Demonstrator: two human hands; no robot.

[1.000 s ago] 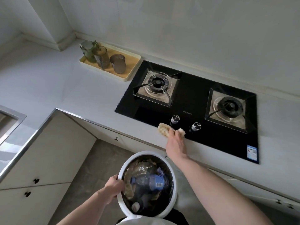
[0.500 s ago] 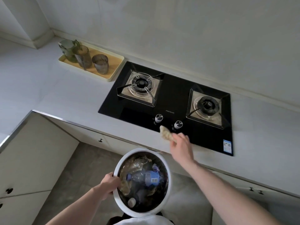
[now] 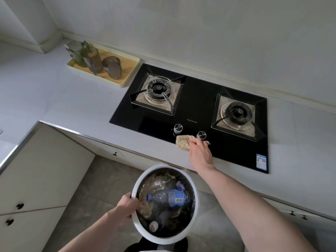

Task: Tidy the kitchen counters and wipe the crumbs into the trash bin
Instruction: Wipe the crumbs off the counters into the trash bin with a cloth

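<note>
My right hand point(image 3: 200, 153) presses a beige waffle-textured cloth point(image 3: 183, 141) onto the front edge of the black glass gas hob point(image 3: 198, 99), just below its two knobs. My left hand point(image 3: 127, 205) grips the left rim of a round white trash bin point(image 3: 194, 206), held below the counter's front edge. Inside the bin lie a crushed plastic bottle with a blue label point(image 3: 169, 196) and crumpled wrappers. The white counter point(image 3: 72, 106) runs left and right of the hob.
A cream tray point(image 3: 127, 73) with a green glass jug and two smoky glasses stands at the back left. White cabinet doors with dark knobs point(image 3: 20, 206) sit below the counter on the left. Grey floor tiles lie under the bin.
My right hand with the cloth has stayed on the hob's front edge by the knobs, shifting only slightly. The bin remains in my left hand. My head view has shifted.
</note>
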